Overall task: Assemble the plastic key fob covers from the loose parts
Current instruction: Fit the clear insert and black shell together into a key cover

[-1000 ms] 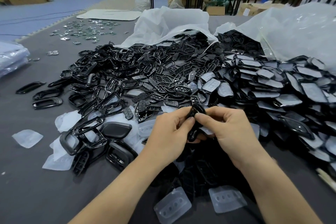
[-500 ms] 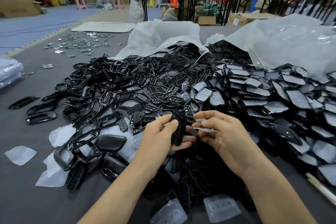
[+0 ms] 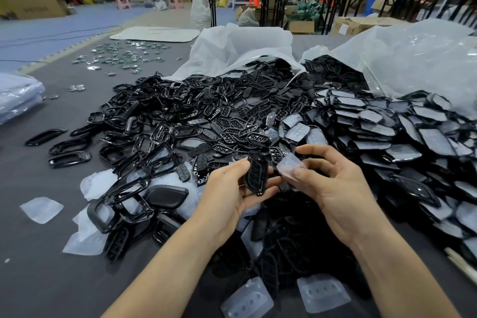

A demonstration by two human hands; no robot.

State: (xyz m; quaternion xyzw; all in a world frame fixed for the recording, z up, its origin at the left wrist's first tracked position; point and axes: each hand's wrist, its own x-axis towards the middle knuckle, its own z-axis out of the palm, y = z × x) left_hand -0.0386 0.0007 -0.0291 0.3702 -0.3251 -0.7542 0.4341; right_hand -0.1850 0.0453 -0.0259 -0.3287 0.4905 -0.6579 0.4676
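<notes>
Plastic-wise, gripping black frame [image 3: 256,175] upright in left hand [image 3: 229,201], pinching clear pad [image 3: 287,166] in right hand [image 3: 338,191] just beside it

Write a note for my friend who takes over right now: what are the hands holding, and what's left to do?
Left hand: grips a black frame, held roughly upright.
Right hand: pinches a clear pad beside the frame, not yet fitted in.
Parts: the black pile lies ahead on the table, spilling from the bags. A spare pad lies nearest you.
Done: both pieces are picked up. I can't spot a finished cover.
Left: probably press the pad into the frame, then add the other parts.
</notes>
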